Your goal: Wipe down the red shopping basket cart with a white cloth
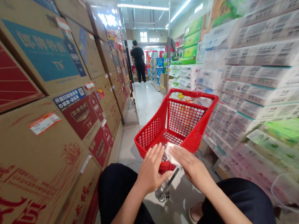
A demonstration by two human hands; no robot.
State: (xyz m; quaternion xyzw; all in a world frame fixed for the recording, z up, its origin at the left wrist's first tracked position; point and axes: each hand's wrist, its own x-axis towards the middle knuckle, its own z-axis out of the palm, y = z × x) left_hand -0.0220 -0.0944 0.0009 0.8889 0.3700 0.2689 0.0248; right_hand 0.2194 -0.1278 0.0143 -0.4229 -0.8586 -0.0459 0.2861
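Note:
A red plastic shopping cart (150, 137) with a grid-walled basket stands right in front of my knees. My left hand (152, 167) rests at its near rim, fingers stretched out and thumb apart, with nothing in it. Under the fingers of my right hand (187, 161) is a crumpled white wipe (171, 152), pressed against the near edge of the basket. Whether it is cloth or paper I cannot tell. Part of the near rim is hidden behind both hands. Below, a metal leg with a caster wheel (163, 196) shows.
Stacked cardboard cartons (61, 163) form a wall close on my left. Piled white tissue packs (254, 76) line the right, with green packs (294, 134) lower down. Along the tiled aisle (150, 99), a person in dark clothes (138, 59) stands farther off.

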